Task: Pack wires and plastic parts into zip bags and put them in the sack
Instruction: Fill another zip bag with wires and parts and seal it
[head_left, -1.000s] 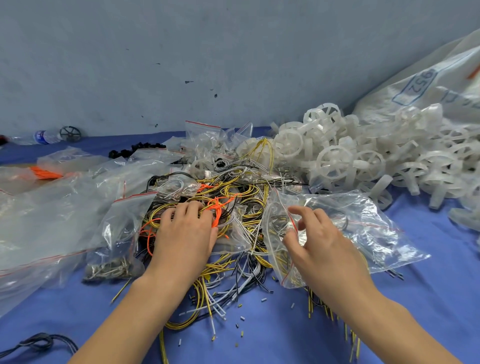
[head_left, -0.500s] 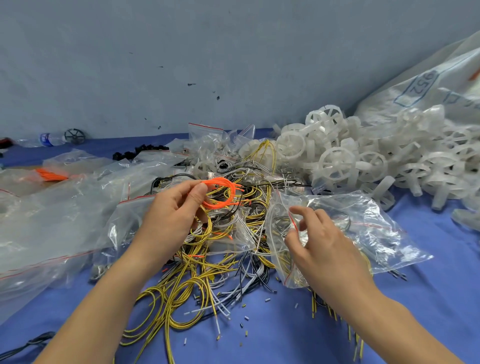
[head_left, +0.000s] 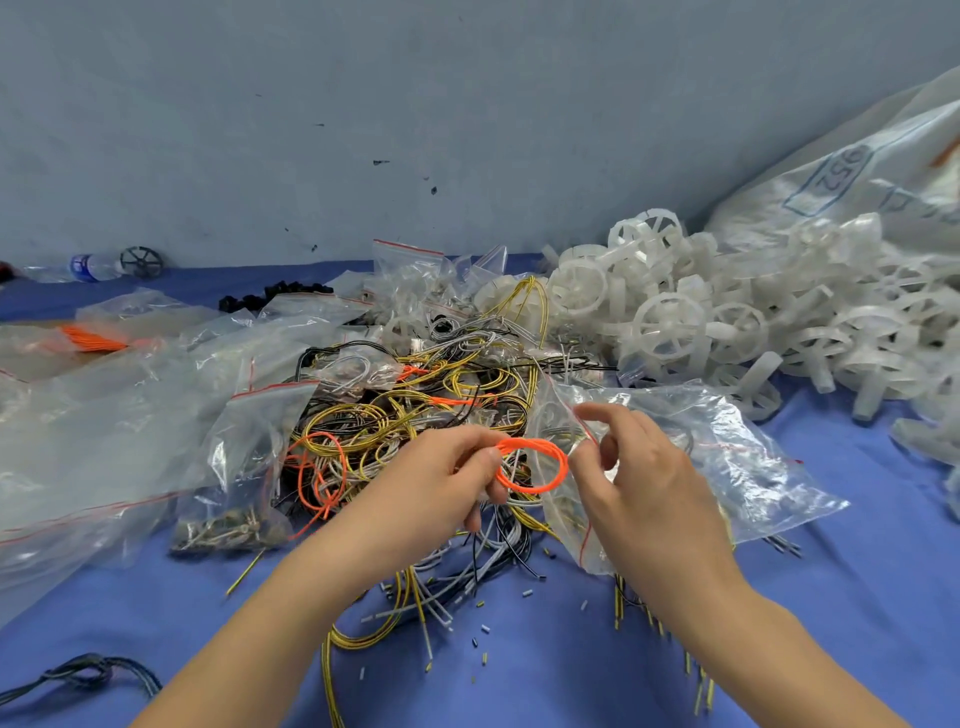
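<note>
Here, the left hand (head_left: 441, 478) pinches an orange wire coil (head_left: 532, 464) between thumb and fingers, holding it above the wire pile (head_left: 415, 410) at the mouth of a zip bag (head_left: 691, 457). The right hand (head_left: 639, 483) grips the bag's rim, forefinger raised. White plastic wheels (head_left: 727, 322) lie heaped beyond, beside the sack (head_left: 857, 176)

We've got both forearms reaching in from six o'clock, bare. Our left hand (head_left: 447, 470) is knuckles up with its fingers pinched together; at three o'clock of it our right hand (head_left: 641, 483) has forefinger raised and thumb crooked.
</note>
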